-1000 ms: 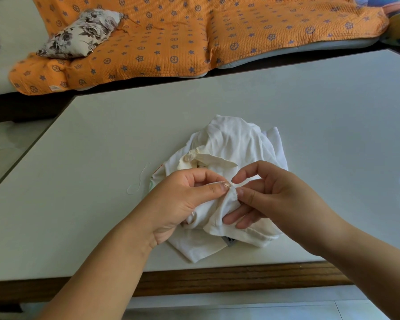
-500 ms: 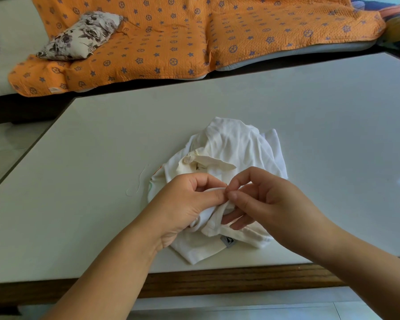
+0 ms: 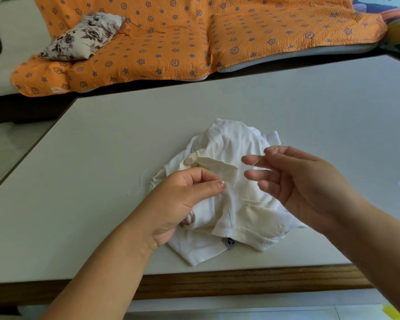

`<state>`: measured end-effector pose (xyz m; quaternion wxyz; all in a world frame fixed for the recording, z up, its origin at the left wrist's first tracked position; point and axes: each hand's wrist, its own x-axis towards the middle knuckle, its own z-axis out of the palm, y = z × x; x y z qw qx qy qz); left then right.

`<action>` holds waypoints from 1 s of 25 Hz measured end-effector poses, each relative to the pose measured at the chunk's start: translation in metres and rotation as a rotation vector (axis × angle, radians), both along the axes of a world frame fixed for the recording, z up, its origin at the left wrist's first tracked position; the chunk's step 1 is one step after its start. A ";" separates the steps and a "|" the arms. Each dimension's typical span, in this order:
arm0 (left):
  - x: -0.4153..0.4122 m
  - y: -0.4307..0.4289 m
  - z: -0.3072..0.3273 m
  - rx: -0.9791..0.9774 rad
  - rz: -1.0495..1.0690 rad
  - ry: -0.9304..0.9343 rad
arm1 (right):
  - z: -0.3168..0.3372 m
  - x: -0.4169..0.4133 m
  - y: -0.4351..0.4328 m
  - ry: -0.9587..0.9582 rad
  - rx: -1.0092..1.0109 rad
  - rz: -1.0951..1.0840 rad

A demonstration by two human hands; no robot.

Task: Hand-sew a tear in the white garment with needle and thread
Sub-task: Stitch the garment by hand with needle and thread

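Observation:
A crumpled white garment [image 3: 231, 144] lies on the pale table [image 3: 102, 139], near its front edge. My left hand [image 3: 178, 202] pinches a raised fold of the cloth between thumb and forefinger. My right hand [image 3: 303, 183] is lifted up and to the right of that fold, and pinches a thin needle [image 3: 267, 154] between thumb and forefinger, with the other fingers spread. A fine thread runs from the needle down toward the pinched fold. A small dark label [image 3: 228, 243] shows at the garment's near hem.
A loose piece of white thread [image 3: 139, 183] curls on the table to the left of the garment. Behind the table stands a sofa with an orange patterned cover [image 3: 194, 38] and a floral cushion [image 3: 83, 35]. A wooden strip [image 3: 240, 281] edges the table's front.
My right hand has drawn away from the fold, up and to the right, bringing the needle and thread out of the cloth. My left hand still pinches the same fold.

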<state>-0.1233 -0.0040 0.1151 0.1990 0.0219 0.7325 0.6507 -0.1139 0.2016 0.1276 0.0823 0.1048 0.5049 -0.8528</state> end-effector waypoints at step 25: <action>-0.001 -0.008 0.006 0.015 0.008 0.017 | 0.004 0.033 -0.019 0.093 0.500 0.378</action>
